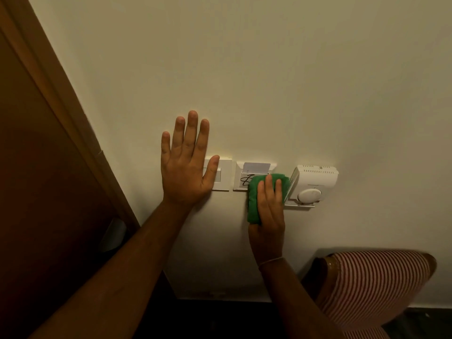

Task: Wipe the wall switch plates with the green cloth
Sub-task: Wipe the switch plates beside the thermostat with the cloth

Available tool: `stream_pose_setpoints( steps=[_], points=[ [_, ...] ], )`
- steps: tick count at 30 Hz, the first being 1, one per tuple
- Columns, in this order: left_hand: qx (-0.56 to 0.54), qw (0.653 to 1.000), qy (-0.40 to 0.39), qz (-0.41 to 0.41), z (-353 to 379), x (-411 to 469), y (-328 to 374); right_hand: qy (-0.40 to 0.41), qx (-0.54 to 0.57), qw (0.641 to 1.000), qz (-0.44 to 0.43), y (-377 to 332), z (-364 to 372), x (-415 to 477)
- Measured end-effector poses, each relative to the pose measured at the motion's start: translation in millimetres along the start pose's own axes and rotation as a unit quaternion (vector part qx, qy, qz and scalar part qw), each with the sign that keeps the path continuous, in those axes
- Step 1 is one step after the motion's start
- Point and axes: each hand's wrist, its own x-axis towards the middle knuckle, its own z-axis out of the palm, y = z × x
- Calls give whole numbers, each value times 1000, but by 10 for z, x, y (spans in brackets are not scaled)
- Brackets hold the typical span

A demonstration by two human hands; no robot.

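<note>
Two white plates sit side by side on the cream wall. My left hand (187, 162) lies flat on the wall with fingers spread, its thumb and palm edge over the left switch plate (223, 174). The second plate, a key-card holder (241, 178) with a white card (256, 166) standing in its slot, is just to the right. My right hand (269, 206) presses the folded green cloth (254, 199) against the lower right part of that holder, hiding it there.
A white thermostat box (315, 183) with a round dial is mounted right of the cloth, nearly touching it. A brown wooden door frame (73, 123) runs diagonally on the left. A red-and-white striped chair back (371, 287) stands at the lower right.
</note>
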Motion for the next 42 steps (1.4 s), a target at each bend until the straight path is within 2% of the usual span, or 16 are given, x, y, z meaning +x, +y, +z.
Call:
stream_pose_setpoints(
  steps=[4, 11, 17, 24, 30, 37, 42],
  points=[
    [13, 1000, -14, -2, -22, -2, -1, -38, -15, 999, 2, 118, -68, -148],
    [19, 1000, -17, -2, -6, -4, -7, 9, 4, 1000, -15, 59, -51, 104],
    [23, 1000, -16, -1, -20, -7, -3, -41, -14, 999, -13, 135, -81, -119],
    [28, 1000, -10, -5, 6, 1, -5, 24, 0, 999, -28, -44, 13, 155],
    [36, 999, -9, -7, 16, -6, -15, -16, -20, 999, -22, 37, 21, -98],
    [36, 999, -5, -7, 22, 2, -6, 27, 10, 999, -33, -56, 64, 110],
    [39, 999, -5, -7, 26, -2, -15, -5, -15, 1000, -19, -25, 87, -46]
  ],
)
